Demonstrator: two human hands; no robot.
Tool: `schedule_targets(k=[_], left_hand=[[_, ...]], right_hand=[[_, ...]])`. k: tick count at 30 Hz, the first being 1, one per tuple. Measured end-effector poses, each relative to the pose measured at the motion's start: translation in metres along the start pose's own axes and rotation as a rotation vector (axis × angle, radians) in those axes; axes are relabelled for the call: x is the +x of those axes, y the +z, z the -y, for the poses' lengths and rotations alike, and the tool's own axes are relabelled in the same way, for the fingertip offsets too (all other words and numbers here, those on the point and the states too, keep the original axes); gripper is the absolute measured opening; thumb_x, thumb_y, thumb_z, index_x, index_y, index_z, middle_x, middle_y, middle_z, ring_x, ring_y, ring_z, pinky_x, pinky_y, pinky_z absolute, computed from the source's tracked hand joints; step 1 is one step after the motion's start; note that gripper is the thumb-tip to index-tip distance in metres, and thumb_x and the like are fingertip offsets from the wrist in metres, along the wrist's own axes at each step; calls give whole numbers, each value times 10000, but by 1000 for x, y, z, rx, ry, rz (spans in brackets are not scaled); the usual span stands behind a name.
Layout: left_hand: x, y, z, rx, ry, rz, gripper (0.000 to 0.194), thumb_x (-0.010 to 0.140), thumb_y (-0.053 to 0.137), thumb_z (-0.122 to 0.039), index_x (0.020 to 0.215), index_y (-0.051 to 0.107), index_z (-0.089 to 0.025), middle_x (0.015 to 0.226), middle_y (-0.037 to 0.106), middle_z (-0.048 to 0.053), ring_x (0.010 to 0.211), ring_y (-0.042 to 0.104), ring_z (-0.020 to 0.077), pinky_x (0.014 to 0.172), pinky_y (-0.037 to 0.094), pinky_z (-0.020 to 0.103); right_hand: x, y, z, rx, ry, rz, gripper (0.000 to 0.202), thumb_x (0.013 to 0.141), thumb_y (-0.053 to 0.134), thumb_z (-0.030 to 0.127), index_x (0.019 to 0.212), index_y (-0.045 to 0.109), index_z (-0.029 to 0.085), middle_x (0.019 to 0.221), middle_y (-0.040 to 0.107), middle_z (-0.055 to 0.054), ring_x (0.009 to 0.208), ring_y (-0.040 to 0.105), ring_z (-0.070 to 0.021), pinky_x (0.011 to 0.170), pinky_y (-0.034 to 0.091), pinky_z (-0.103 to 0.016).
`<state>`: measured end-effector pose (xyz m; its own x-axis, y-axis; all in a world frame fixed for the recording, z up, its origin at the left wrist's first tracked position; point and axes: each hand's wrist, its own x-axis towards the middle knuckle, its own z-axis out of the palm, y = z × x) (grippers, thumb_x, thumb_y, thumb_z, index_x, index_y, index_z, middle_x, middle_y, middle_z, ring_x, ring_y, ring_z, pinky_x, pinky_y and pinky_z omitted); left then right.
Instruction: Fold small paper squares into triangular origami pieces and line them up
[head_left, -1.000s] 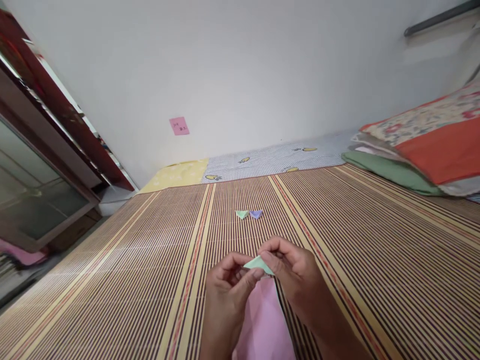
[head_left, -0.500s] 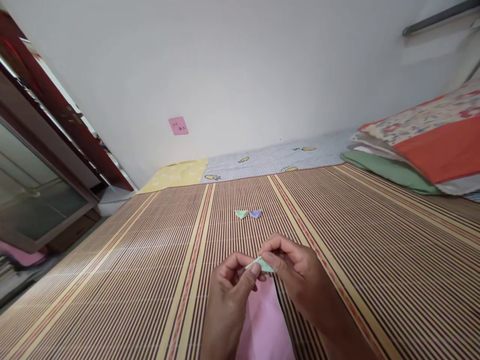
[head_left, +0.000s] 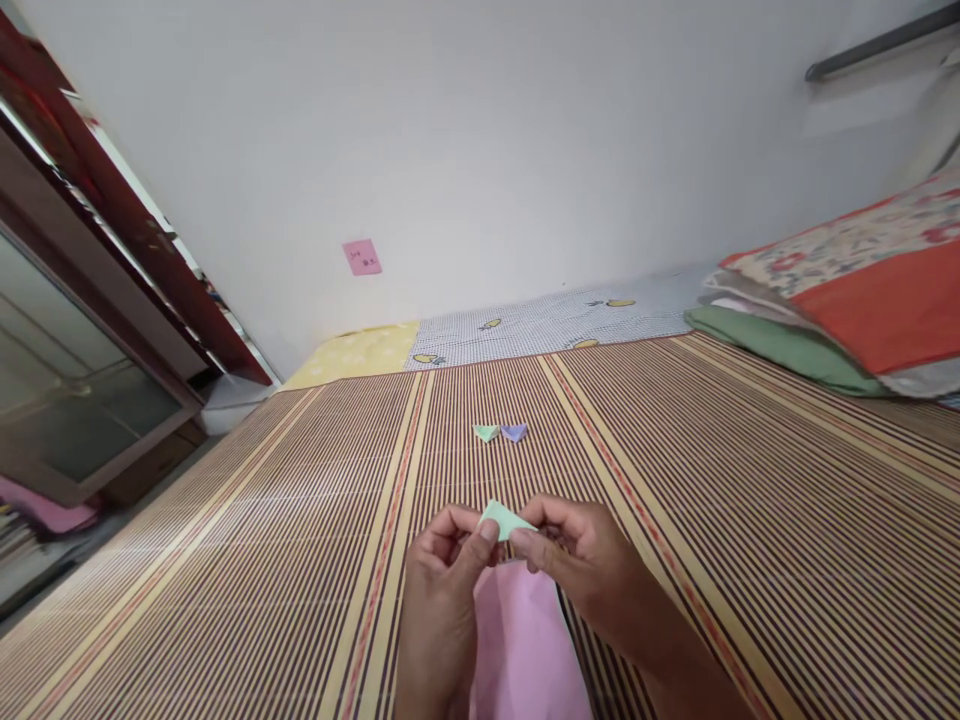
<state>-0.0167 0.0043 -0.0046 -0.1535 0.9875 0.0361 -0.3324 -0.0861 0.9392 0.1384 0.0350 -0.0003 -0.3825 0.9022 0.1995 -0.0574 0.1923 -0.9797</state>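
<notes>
A small light-green piece of folded paper [head_left: 504, 519], triangular in outline, is held up between my two hands. My left hand [head_left: 448, 575] pinches its left side between thumb and fingers. On its right corner, the thumb and fingers of my right hand [head_left: 577, 550] close as well. Below the hands lies a pink sheet [head_left: 525, 640], partly covered by my left hand. Farther off, a green folded paper triangle [head_left: 486, 433] and a purple folded paper triangle [head_left: 514, 432] rest side by side on the striped mat [head_left: 300, 560].
A pile of folded bedding [head_left: 855, 300] sits at the back right, by the white wall [head_left: 480, 150]. A pink note [head_left: 362, 257] is stuck to that wall. Patterned cloth [head_left: 525, 325] runs along the mat's far edge. A glass-fronted cabinet [head_left: 67, 380] stands at left.
The green paper in my hands has turned so that its flat triangular face shows. My right hand has shifted its hold slightly lower. The view has tilted a little.
</notes>
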Motion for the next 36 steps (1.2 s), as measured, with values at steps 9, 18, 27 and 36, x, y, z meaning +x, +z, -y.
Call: schedule_targets(k=[9,18,27,36], left_hand=[[0,1,-6,101,14,54,157,800,792,-295,739,748,-157,692,665,17,701,586,144,696,478,251],[-2,2,-2,123,108,-11,126,842,770,-273,763,742,-179,729,674,3,723,606,141,714,484,249],[-2,10,-2,104,85,2,134,814,797,-290,858,743,-175,772,684,11,733,611,142,715,498,249],[-6,11,-4,155,68,29,223,822,779,-334,726,676,-161,695,620,5,693,564,145,674,463,249]], right_hand=[[-2,1,9,-172,-52,3,220,919,626,272,722,663,180,628,513,42,592,422,-116,536,303,-255],[-4,1,6,-110,-73,-52,290,962,579,325,716,636,183,640,514,27,623,469,-137,581,362,-271],[-3,3,7,-47,-120,-105,280,952,610,353,730,642,186,663,554,18,645,507,-143,606,403,-262],[-1,5,4,-4,-94,-134,193,926,640,348,839,689,183,745,640,-13,729,587,-172,666,467,-275]])
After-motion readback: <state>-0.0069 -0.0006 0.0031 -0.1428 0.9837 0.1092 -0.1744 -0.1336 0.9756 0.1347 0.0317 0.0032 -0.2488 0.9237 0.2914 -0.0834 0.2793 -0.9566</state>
